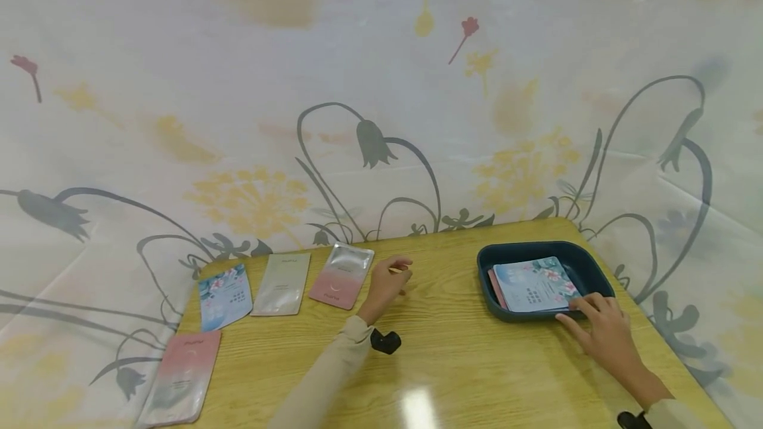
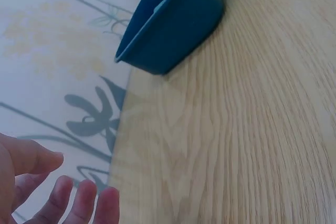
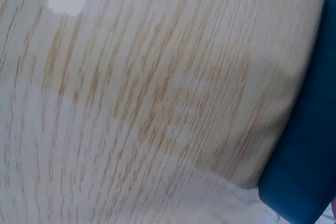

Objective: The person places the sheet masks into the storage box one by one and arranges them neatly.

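"On the table (image 1: 453, 369), left side: how many packets are lying there?"

"Four, all lying flat: one floral packet (image 1: 223, 298), one pale packet (image 1: 281, 285), one back pink packet (image 1: 342, 277), one front pink packet (image 1: 181, 379). Floral and pale are lying just beside each other."

"And right side?"

"Bin (image 1: 507, 315), dark blue, one. Top packet (image 1: 533, 288), floral, one, is lying inside; lower packet (image 1: 497, 290), pink, one, is showing past its left edge. Anything deeper is hiding from view."

"Hands?"

"Two. Left hand (image 1: 386, 283) is hovering just right of the back pink packet, fingers loosely bent and spreading apart, holding nothing. Right hand (image 1: 608, 333) is reaching to the bin's near right corner, fingers lying over the rim by the top packet's corner, thumb staying outside. Whether it is pinching or merely resting, I cannot tell."

"Edges and room?"

"Table's right edge is running close beside the bin; its back edge is passing a little behind. Front pink is lying near the left edge. Between left hand and bin, a wide stretch of wood is showing. Backdrop (image 1: 381, 51), one, flower-printed, is rising behind."
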Tool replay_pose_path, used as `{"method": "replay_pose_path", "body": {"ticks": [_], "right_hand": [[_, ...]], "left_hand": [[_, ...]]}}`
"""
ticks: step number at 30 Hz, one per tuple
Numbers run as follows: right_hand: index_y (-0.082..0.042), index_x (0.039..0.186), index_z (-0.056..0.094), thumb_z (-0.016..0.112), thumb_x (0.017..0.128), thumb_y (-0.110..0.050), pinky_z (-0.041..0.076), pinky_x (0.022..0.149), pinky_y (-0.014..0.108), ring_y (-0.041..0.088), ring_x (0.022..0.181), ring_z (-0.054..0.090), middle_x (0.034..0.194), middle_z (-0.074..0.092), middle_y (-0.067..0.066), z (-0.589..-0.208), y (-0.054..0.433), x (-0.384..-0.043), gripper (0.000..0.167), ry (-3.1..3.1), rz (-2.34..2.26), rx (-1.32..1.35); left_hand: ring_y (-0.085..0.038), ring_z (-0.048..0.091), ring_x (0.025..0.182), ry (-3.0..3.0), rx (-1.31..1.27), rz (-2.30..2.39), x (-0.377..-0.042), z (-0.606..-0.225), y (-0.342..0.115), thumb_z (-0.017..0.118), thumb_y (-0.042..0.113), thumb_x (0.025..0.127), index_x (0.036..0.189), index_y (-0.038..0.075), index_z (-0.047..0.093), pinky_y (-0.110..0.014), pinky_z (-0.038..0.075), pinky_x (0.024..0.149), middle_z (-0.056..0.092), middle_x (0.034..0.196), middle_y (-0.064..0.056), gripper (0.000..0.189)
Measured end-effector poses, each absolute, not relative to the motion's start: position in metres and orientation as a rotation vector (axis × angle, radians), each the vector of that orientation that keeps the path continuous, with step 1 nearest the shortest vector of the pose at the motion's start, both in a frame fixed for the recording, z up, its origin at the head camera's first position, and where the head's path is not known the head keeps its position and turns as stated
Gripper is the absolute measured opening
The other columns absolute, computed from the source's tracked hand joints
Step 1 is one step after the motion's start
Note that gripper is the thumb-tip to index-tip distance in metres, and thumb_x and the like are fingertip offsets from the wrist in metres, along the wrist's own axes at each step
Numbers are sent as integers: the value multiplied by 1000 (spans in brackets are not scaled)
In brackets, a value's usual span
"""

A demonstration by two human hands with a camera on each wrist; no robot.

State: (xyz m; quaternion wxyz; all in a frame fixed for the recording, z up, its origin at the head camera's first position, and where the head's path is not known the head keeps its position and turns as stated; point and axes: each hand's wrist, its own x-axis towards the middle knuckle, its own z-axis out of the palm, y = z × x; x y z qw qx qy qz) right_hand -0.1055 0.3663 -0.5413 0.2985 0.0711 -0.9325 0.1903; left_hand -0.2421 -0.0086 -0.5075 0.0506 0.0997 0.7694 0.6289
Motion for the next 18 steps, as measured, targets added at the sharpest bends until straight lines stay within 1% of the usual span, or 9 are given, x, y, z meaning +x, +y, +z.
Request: {"method": "replay_pose_path", "body": {"ticks": [4,10,12,18], "right_hand": [[-11,82,65,84,64,-20,35,64,62,35,82,46,84,52,6,-541,365,-106,28,-2474,506,191],[-11,81,65,84,64,-19,35,65,63,35,82,46,85,52,6,-541,365,-106,28,-2479,505,193],[-11,81,64,84,64,-20,34,64,62,35,82,46,85,52,7,-541,365,-105,28,-2482,505,192],[-11,82,64,84,64,-20,34,65,64,37,83,46,85,53,7,-541,365,-105,28,-2488,499,185]], "left_hand": [[-42,58,86,2306,244,1955,-241,-508,-26,61,6,90,111,1,65,-50,55,63,58,102,-19,22],[-42,59,89,2325,150,1968,-240,-511,-50,60,5,90,110,4,66,-44,57,62,59,99,-14,21],[-44,58,90,2310,117,1990,-240,-513,-57,60,4,90,110,4,66,-45,56,62,59,97,-13,21],[-40,59,88,2275,-14,2048,-236,-514,-78,60,5,89,111,0,65,-50,56,65,59,92,-11,23]]}}
